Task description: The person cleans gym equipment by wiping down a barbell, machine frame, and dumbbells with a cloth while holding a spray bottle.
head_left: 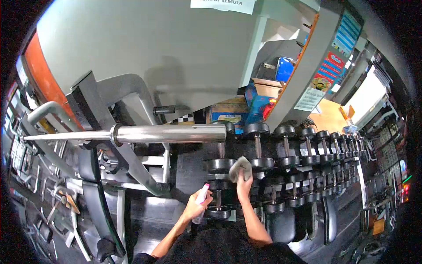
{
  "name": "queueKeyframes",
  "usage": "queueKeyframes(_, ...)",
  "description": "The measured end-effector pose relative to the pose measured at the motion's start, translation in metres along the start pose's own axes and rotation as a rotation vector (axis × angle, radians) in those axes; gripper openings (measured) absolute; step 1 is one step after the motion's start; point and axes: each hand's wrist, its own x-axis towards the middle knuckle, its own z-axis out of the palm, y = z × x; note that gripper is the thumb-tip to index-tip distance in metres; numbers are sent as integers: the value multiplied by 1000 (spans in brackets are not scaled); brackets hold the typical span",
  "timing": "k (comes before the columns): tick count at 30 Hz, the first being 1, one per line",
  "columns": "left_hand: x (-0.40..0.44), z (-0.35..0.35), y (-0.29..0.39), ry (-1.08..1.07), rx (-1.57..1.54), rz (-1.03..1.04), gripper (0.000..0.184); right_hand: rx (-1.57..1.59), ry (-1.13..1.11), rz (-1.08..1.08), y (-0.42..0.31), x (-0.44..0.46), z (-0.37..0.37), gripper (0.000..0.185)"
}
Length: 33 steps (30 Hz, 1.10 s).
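My left hand (pixel 198 206) is closed round a spray bottle (pixel 202 194) with a pink top and a clear lower part. A grey-beige cloth (pixel 240 169) is gripped in my right hand (pixel 244 187), against or just in front of the black dumbbells on the upper row. One upper dumbbell (pixel 221 166) lies just left of the cloth, another (pixel 262 163) just right of it. Below, a lower-row dumbbell (pixel 219 213) sits close to the right of my left hand. Whether the cloth touches a dumbbell, I cannot tell.
A steel barbell sleeve (pixel 173 133) juts across the left and centre, above my left hand. The bench frame (pixel 145 174) stands at left. Two dumbbell rows run off to the right, with black bench pads (pixel 281 226) below. Boxes (pixel 259 99) are stacked behind the rack.
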Motion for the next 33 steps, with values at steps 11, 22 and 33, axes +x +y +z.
queueKeyframes(11, -17, 4, -22, 266, 15, -45, 18, -1647, -1111, -936, 75, 22, 121, 28)
queueKeyframes(22, -16, 8, -19, 433, 62, 12, 20, -1816, -1528, -1083, 133, 4, 125, 36)
queueKeyframes(33, -8, 7, -24, 431, 110, 63, 20, -853, -792, -676, -9, 58, 42, 42)
